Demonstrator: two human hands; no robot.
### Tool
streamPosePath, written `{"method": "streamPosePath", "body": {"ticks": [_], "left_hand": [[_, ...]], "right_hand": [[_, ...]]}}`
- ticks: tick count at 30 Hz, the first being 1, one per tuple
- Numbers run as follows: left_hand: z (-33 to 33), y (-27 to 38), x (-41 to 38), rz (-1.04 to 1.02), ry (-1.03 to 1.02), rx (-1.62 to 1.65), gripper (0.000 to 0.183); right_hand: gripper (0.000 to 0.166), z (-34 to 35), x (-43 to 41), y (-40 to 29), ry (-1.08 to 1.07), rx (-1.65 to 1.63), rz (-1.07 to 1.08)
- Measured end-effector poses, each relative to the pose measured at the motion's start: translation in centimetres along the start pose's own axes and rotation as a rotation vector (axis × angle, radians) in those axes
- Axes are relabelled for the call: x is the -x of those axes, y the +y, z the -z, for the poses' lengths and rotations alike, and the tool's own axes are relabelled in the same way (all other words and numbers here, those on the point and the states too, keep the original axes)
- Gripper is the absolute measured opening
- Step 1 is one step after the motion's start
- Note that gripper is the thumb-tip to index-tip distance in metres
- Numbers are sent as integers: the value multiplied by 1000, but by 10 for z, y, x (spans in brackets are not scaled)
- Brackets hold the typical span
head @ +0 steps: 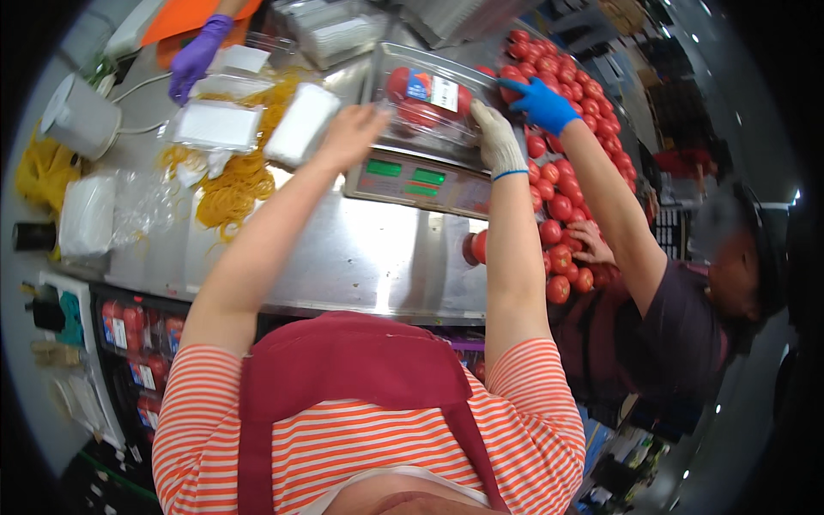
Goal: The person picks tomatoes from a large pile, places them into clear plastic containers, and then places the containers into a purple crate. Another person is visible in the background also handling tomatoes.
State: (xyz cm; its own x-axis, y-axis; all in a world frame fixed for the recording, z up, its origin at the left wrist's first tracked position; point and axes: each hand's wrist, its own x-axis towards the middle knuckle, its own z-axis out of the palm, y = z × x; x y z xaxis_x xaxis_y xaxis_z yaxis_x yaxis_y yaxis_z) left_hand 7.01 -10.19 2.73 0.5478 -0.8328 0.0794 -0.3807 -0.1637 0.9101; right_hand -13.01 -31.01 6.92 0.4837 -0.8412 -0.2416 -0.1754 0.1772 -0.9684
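Note:
A clear plastic clamshell box of red tomatoes [418, 121], bearing a printed label, is over the metal pan [399, 55] of a digital weighing scale [460, 187] with lit green displays. My right hand [499, 141], in a white knitted glove, grips the box's right side; some of its fingers are hidden. At the box's left side is my bare left hand [353, 138], its fingertips blurred at the edge, so contact is unclear. Beside that hand lies a stack of white pads [302, 125].
A co-worker's blue-gloved hand [547, 106] and bare hand [589, 241] reach into piled tomatoes [566, 187] at right. Another person's purple-gloved hand [193, 61] is at upper left. Yellow rubber bands [235, 199] lie near a wrapped white pack [217, 125]. Packed boxes [148, 373] stand below the steel table [360, 257].

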Motion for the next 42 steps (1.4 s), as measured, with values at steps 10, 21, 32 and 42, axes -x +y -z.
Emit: {"method": "streamPosePath", "body": {"ticks": [10,21,32,42], "left_hand": [[21,35,116,226,273,1512,70],[205,-113,294,73,405,1686,71],[183,-122,339,268,236,1661,61],[188,-91,306,379,-211,1579,74]], "right_hand": [[21,-145,201,15,-54,23,499],[13,-321,218,71,-846,769,927],[28,-359,257,67,-823,752,609],[53,-346,197,-2,-1005,-605,-579]]}}
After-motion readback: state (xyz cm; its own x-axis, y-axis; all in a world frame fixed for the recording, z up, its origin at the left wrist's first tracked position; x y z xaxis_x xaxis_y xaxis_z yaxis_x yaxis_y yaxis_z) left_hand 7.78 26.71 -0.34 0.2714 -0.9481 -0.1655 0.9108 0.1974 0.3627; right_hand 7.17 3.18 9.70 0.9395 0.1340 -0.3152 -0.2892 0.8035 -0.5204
